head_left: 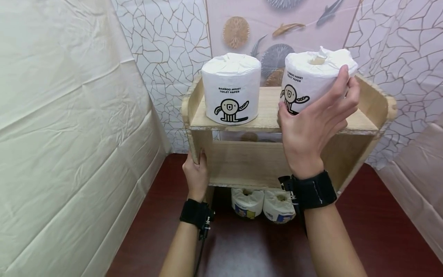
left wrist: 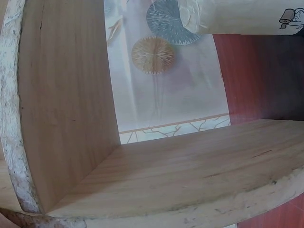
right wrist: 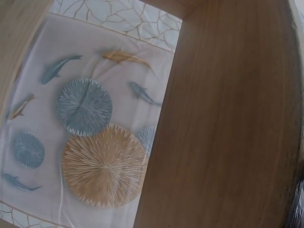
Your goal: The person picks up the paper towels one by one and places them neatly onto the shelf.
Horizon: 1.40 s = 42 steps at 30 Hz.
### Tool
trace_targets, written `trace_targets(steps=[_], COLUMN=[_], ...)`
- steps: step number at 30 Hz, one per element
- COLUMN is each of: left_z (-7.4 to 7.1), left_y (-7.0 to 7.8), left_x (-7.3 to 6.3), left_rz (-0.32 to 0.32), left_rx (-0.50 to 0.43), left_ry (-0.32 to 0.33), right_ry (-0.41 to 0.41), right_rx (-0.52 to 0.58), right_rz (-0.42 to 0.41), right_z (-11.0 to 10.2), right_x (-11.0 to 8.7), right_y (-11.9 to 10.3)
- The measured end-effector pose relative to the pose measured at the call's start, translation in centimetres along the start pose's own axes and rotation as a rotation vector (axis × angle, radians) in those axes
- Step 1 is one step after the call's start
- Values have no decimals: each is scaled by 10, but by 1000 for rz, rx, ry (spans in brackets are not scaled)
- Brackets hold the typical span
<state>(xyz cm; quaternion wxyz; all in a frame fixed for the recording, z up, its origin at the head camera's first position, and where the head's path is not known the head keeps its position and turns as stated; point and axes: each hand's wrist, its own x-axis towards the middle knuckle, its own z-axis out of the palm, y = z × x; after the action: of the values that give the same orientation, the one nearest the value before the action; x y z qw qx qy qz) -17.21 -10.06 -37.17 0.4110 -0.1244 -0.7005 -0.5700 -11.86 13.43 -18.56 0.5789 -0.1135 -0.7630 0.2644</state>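
My right hand (head_left: pixel 313 123) grips a white-wrapped toilet roll (head_left: pixel 298 79) at the right of the top board, thumb on its front and fingers round its right side. The roll leans slightly, its wrapper crumpled around the core hole. A matching toilet roll (head_left: pixel 231 82) stands upright at the left of the same board. Lower down, my left hand (head_left: pixel 196 177) holds the left side panel of the wooden shelf (head_left: pixel 249 163), thumb on the near side. The left wrist view shows the shelf's boards (left wrist: pixel 66 95) close up; in the right wrist view, a wooden panel (right wrist: pixel 228 118) fills the right half.
Two more wrapped rolls, a left one (head_left: pixel 247 204) and a right one (head_left: pixel 279 209), sit beneath the shelf's lower board. A dark red table (head_left: pixel 149 231) carries the shelf. Behind hangs a patterned cloth (head_left: pixel 162 46); pale fabric (head_left: pixel 76 134) drapes the left side.
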Motion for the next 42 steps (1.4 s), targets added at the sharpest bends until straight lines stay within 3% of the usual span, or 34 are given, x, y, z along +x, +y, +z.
trace_targets(steps=[14, 33, 42], left_z=[1, 2, 2], left_y=[6, 5, 9], left_x=[-3, 0, 0], left_rz=[-31, -32, -19], left_rx=[4, 12, 4], left_ry=[2, 19, 32], right_ry=[37, 33, -11], right_rx=[52, 326, 429], right_rz=[-65, -167, -206], right_z=[0, -15, -22], right_x=[3, 28, 37], right_y=[6, 11, 16])
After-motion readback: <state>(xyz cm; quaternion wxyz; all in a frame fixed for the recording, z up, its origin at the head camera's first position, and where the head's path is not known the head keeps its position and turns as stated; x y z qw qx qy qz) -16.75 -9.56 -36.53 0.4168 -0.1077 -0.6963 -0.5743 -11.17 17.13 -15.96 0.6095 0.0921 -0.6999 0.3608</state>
